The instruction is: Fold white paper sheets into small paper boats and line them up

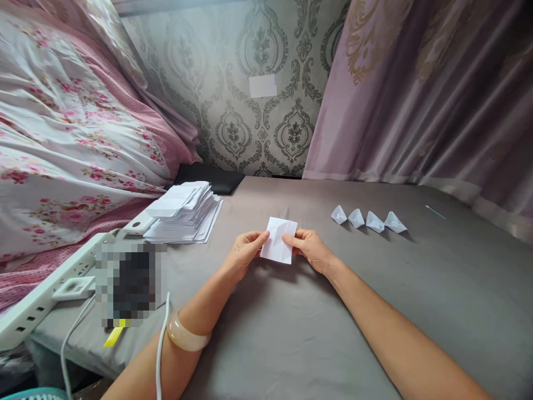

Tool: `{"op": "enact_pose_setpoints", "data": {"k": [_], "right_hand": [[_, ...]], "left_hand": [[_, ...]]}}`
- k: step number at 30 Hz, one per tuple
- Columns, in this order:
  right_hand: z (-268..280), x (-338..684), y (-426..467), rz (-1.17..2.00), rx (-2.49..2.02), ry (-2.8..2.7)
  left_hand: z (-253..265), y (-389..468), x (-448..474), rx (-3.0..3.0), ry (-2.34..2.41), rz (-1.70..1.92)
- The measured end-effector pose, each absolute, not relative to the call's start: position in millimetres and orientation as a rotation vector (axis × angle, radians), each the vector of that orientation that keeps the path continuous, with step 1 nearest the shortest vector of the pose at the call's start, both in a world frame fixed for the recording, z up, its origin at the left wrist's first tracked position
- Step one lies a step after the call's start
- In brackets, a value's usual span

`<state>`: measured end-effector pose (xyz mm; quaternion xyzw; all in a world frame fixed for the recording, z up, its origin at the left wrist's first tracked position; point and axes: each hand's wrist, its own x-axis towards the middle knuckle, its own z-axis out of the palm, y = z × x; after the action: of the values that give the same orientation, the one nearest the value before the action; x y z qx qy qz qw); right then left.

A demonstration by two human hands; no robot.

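Note:
A small white sheet of paper (278,250) with crease lines is held up above the grey cloth (266,344), near the middle of the view. My left hand (246,250) pinches its left edge, thumb on the front. At the right edge, my right hand (311,248) grips the same paper, its thumb lying over the front face. The fingers behind the paper are hidden. To the right, several folded white paper boats (375,222) stand in a row, apart from my hands.
Left of my hands lies a stack of white paper (183,219), with a black flat item (227,182) behind it. A white power strip (45,291) and a white cable (161,350) run along the left side. A thin stick (436,212) lies at the far right.

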<state>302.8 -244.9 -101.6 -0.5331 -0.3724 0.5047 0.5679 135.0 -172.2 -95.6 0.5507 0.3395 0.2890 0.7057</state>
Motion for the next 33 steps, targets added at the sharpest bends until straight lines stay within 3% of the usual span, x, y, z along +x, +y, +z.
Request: {"op": "enact_pose_setpoints", "data": {"k": [16,22,33], "right_hand": [[-100.7,293.5,-245.2,1.192,-1.215,-0.815],[-103.0,296.3,-245.1,0.958,-1.453,-0.858],[-108.5,302.7,-244.3,0.872,-1.641,-0.910]], "left_hand": [[-99.4,-170.9,138.7,1.157,0.769,0.680],[-101.9,-169.9,140.4,1.185,0.813,0.704],[-124.7,-161.0,139.4,2.001,0.792,0.680]]}}
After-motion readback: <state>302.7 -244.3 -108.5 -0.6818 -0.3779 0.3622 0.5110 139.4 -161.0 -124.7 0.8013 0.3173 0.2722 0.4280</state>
